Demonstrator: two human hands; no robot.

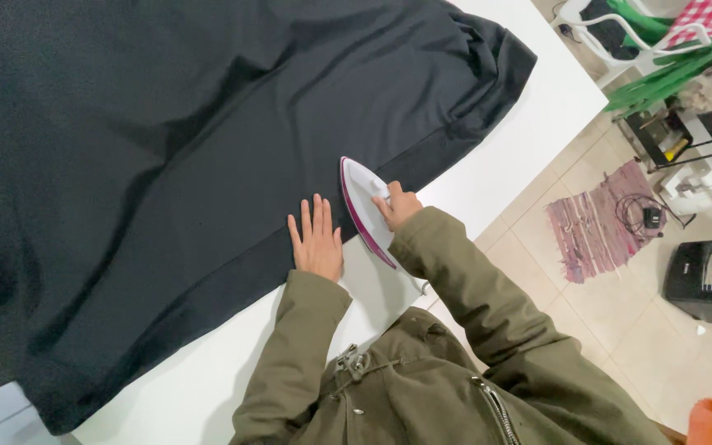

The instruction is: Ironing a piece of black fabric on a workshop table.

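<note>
Head view, looking down from above at a person in an olive-green jacket (pixel 422 371) standing at a white table (pixel 488 173). A large dark garment (pixel 166 165), black or very dark grey, lies spread across most of the tabletop, with soft creases running through it and one end bunched near the table's far corner.

The left hand (pixel 316 241) rests flat on the garment close to its hem, palm down, fingers straight and slightly spread, holding nothing. Just beside it, the right hand (pixel 399 207) is closed around the handle of a white clothes iron with a magenta edge (pixel 364 206). The iron sits on the garment's lower edge, its pointed tip aimed away from the person and its rear end over the bare table.

Beyond the table the floor is pale tile. On it lies a striped pink and purple rag rug (pixel 599 222) with a small black device and coiled cable (pixel 646 216) at its edge. A black heater (pixel 710 276) stands near the rug. Farther off is a white plastic chair (pixel 620 37) draped with green cloth (pixel 669 70).
</note>
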